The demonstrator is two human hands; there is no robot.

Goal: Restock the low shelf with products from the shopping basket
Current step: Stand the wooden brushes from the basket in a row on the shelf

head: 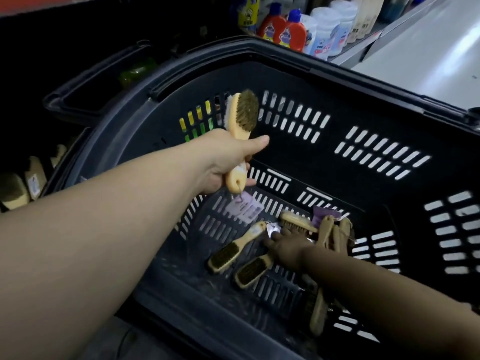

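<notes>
A black slotted shopping basket (363, 81) fills the view. My left hand (223, 162) is closed on the handle of a wooden brush (242, 118) with brown bristles, held upright above the basket; a purple tag (244, 209) dangles from it. Down in the shadow, my right hand (283, 245) rests among several wooden brushes on the basket floor, touching one brush (298, 220). Whether its fingers grip that brush is unclear. Two more brushes (228, 253) lie side by side to its left.
Wooden brushes (23, 185) stand on the dark low shelf at far left, beyond the basket's rim. Red and white bottles (296, 29) line a shelf at the top. A pale floor (428, 53) lies at upper right. The basket's handle (78, 100) sticks out left.
</notes>
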